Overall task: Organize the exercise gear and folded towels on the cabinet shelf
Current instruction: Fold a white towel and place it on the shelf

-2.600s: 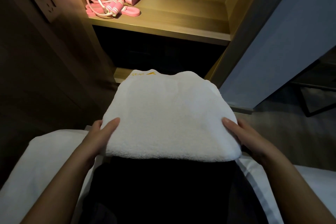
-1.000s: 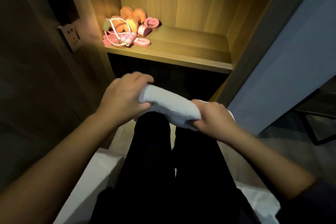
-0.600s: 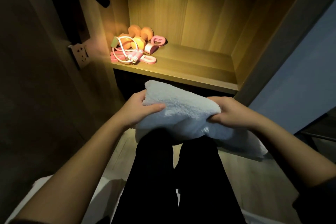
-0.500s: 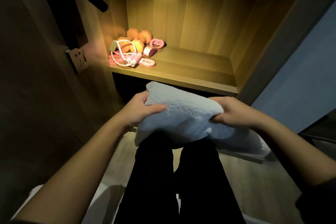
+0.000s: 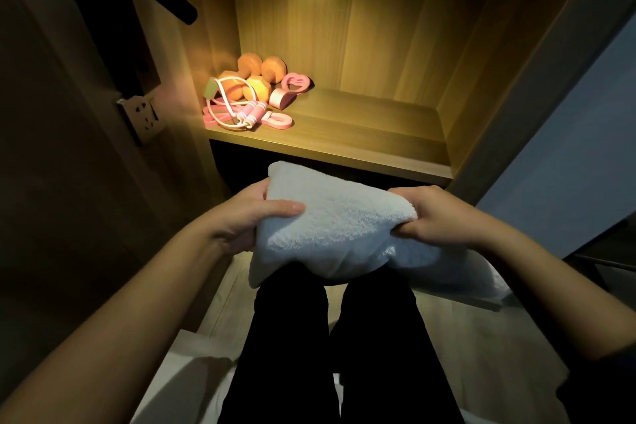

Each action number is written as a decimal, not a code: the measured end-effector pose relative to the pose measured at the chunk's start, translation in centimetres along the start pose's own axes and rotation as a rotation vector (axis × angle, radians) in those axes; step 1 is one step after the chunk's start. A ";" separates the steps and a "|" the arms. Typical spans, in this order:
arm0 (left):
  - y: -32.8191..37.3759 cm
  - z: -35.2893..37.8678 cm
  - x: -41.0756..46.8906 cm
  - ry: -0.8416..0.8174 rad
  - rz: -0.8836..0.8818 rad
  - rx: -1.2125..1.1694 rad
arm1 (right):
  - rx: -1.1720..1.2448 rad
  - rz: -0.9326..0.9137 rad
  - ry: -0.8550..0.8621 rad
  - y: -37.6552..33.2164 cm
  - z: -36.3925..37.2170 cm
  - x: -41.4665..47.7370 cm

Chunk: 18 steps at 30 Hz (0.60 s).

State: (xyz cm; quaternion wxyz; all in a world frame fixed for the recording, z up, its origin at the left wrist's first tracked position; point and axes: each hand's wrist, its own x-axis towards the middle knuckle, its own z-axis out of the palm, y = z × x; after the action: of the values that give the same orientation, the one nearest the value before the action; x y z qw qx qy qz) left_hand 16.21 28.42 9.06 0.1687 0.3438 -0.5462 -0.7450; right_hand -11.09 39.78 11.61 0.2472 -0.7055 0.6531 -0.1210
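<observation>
A folded white towel (image 5: 335, 225) hangs in the air just below and in front of the lit wooden cabinet shelf (image 5: 361, 144). My left hand (image 5: 246, 218) grips its left end, thumb on top. My right hand (image 5: 437, 217) grips its right end, fingers curled round the edge. The towel's lower layers sag towards my knees. On the shelf's back left corner lie orange dumbbells (image 5: 256, 76), a pink and white jump rope (image 5: 241, 110), a pink resistance band (image 5: 277, 120) and a pink heart-shaped grip (image 5: 292, 89).
The shelf's right two thirds is bare wood. A wall socket (image 5: 142, 117) sticks out on the dark panel at the left. A blue-grey wall (image 5: 568, 155) closes the right side. My dark trouser legs (image 5: 330, 348) and white bedding (image 5: 186, 375) fill the bottom.
The towel, earlier flat on my lap, has been gathered up in both hands and lifted towards the shelf. In the last half second it has barely moved.
</observation>
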 end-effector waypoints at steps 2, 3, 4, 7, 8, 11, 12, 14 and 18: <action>0.6 0.6 -0.5 0.007 -0.103 -0.018 | -0.002 -0.011 -0.014 -0.1 0.2 -0.1; 0.9 0.9 -0.7 0.033 -0.137 -0.030 | -0.004 -0.016 -0.016 -0.2 0.3 -0.1; 1.2 1.0 -0.9 0.070 -0.151 -0.043 | -0.009 -0.019 -0.012 -0.3 0.4 -0.1; 1.6 1.3 -1.3 0.225 -0.110 -0.058 | -0.032 -0.028 0.012 -0.5 0.7 -0.2; 1.6 1.4 -1.4 0.260 -0.073 -0.069 | -0.046 -0.029 0.020 -0.5 0.7 -0.3; 1.6 1.3 -1.7 0.339 0.048 -0.086 | -0.089 -0.019 0.063 -0.6 0.8 -0.3; 1.6 1.2 -1.8 0.379 0.101 -0.026 | -0.103 -0.023 0.079 -0.6 0.8 -0.3; 1.5 0.7 -2.3 0.468 0.224 0.206 | -0.128 -0.041 0.086 -0.8 1.0 -0.6; 1.3 0.0 -4.0 0.414 0.366 0.826 | -0.077 -0.093 0.017 -1.4 1.6 -1.5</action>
State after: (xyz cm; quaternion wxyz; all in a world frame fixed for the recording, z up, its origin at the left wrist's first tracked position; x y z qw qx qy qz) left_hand 18.91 30.52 11.55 0.2513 0.4209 -0.8023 -0.3405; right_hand -9.26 41.54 11.18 0.2086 -0.7430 0.6258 -0.1131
